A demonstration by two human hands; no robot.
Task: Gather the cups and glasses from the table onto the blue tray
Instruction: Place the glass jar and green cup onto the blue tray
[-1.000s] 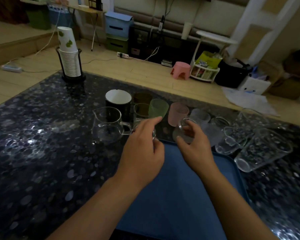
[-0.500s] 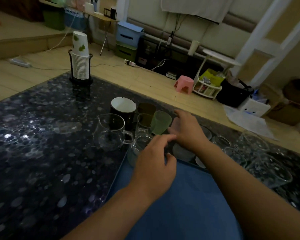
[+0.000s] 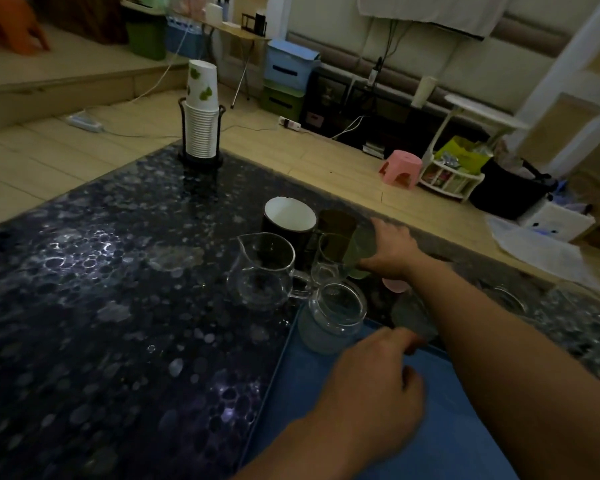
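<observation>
Your dark, pebble-patterned table (image 3: 101,306) fills the left and centre of the frame, and the blue tray (image 3: 326,427) lies on it at lower right, its far left corner just below the middle of the picture. A rack of stacked paper cups (image 3: 201,116) stands at the table's far corner, upper left of centre, well apart from everything else.

The cups and glasses sit in a cluster just above the tray's far edge. The black mug with a white inside (image 3: 288,220) is furthest back, a brown cup (image 3: 336,220) just beside it on the right. In front of the mug stands the clear glass pitcher (image 3: 262,271), its handle pointing right toward a clear glass (image 3: 328,261). A frosted glass jar (image 3: 333,317) rests in the tray's far left corner. More clear glasses (image 3: 506,299) lie dim and blurred at the right edge.

Your right hand (image 3: 392,251) reaches across the centre and wraps its fingers around the green cup (image 3: 361,251), which tilts to the left. Your left hand (image 3: 374,386) hovers over the tray at lower centre, fingers loosely curled with the fingertips near the tray's far rim; I cannot tell whether it holds anything.
</observation>
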